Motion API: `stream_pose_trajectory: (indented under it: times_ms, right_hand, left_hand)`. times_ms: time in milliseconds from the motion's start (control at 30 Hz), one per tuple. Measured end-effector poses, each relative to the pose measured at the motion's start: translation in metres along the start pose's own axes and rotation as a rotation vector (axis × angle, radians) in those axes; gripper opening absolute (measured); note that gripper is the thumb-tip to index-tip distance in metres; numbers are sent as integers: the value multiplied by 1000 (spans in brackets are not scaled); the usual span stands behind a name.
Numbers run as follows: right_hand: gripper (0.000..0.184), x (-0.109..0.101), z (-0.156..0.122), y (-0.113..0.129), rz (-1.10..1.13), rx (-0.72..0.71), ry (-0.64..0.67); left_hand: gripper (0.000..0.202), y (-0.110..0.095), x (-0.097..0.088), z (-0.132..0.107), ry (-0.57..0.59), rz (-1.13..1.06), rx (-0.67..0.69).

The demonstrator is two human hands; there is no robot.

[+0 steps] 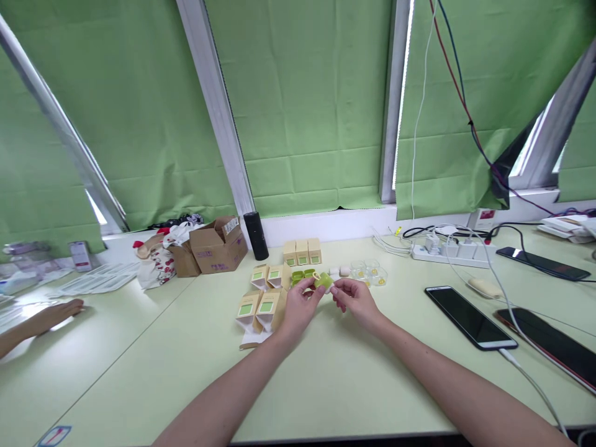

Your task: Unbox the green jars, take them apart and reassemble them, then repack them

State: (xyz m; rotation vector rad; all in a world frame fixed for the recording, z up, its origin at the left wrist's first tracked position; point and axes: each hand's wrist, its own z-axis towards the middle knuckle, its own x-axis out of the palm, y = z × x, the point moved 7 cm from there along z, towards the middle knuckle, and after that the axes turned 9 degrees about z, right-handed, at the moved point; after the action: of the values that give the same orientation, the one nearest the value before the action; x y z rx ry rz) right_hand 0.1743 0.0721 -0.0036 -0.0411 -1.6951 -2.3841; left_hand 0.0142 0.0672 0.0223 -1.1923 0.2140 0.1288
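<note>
My left hand (300,304) and my right hand (356,299) meet above the pale green table (139,360), both closed round a small light-green case (323,282) held between the fingertips. Just beyond them lie more small green cases (302,274), white pieces (339,271) and clear plastic shells (370,271). Open tan cartons with green labels (261,307) lie to the left of my left hand. Three shut tan cartons (302,252) stand in a row behind.
A brown cardboard box (218,245) and a black cylinder (256,236) stand at the back left. A power strip (454,249) with cables and three phones (470,316) lie on the right. Another person's hand (51,313) rests at the far left.
</note>
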Motion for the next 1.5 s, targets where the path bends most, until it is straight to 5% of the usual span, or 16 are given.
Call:
stream_pose_trajectory:
  times_ms: [133,300,433,667,1000,1233,1400,1500]
  right_hand:
    - [35,-5,1,6,-184,-84,-24]
    - [10,-35,3,25,-799,-259,-240]
    - [8,-53,5,36,-1174,-489,-269]
    - [14,-69,17,17,-1487,-364,-173]
    - [16,-5,-2,17,-1204,-217,166]
    - [64,-27,4,-14,-781,39,91]
    - [44,-33,12,-33,-546,119,78]
    - [41,-30,14,-29,-206,164,37]
  left_hand:
    - [47,2,-3,2,-15,-23,-55]
    - [46,15,-8,5,-71,-28,-109]
    - [50,24,-8,5,-72,-49,-160]
    - [52,22,-8,4,-71,-75,-169]
    - [55,23,-12,6,-131,-84,-143]
    - [56,20,-13,5,-144,-102,-137]
    - [59,19,-14,5,-158,-136,-147]
    - [60,19,-16,6,-178,-150,-138]
